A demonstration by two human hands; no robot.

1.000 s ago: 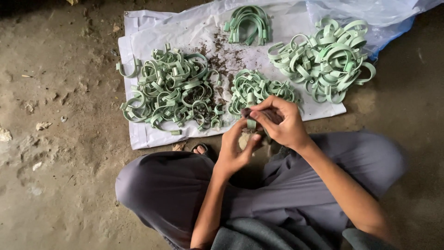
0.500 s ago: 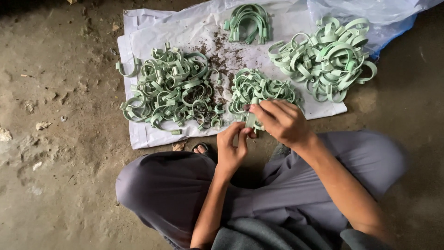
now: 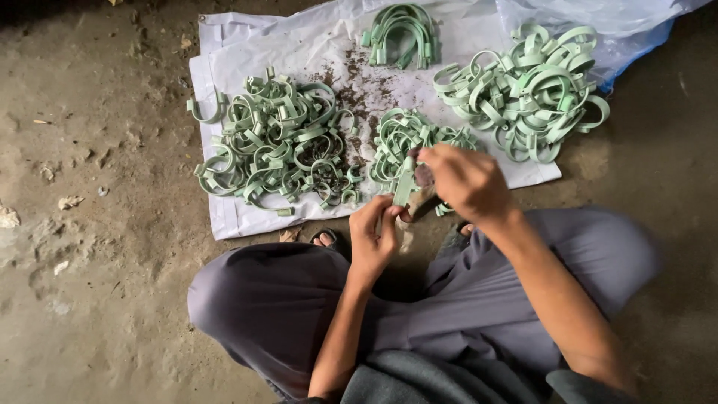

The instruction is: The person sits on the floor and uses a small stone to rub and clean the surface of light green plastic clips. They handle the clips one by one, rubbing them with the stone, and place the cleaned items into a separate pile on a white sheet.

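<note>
On the dirt floor (image 3: pixel 90 284), seated cross-legged in grey trousers, we have a white sheet (image 3: pixel 247 52) spread before our knees. Both hands meet just over its near edge. Our left hand (image 3: pixel 374 236) is curled, fingers closed round the lower end of a pale green clip (image 3: pixel 404 185), which stands roughly upright between the two hands. Our right hand (image 3: pixel 464 179) comes in from above and to the right, fingers bunched and pinching at the top of the same clip; a small dark piece shows at the fingertips, too small to identify. Directly behind the hands lies a small heap of green clips (image 3: pixel 400 138), partly hidden by our right hand. To the left sits a large tangled pile (image 3: pixel 277 142) of the same curved green clips, and to the far right another large pile (image 3: pixel 527 93). At the top of the sheet rests a neat bundle (image 3: pixel 400 30) of U-shaped clips, nested together. Dark crumbs (image 3: pixel 351 86) are scattered across the sheet between the piles. A blue-edged plastic bag (image 3: pixel 621 30) lies at the upper right.
</note>
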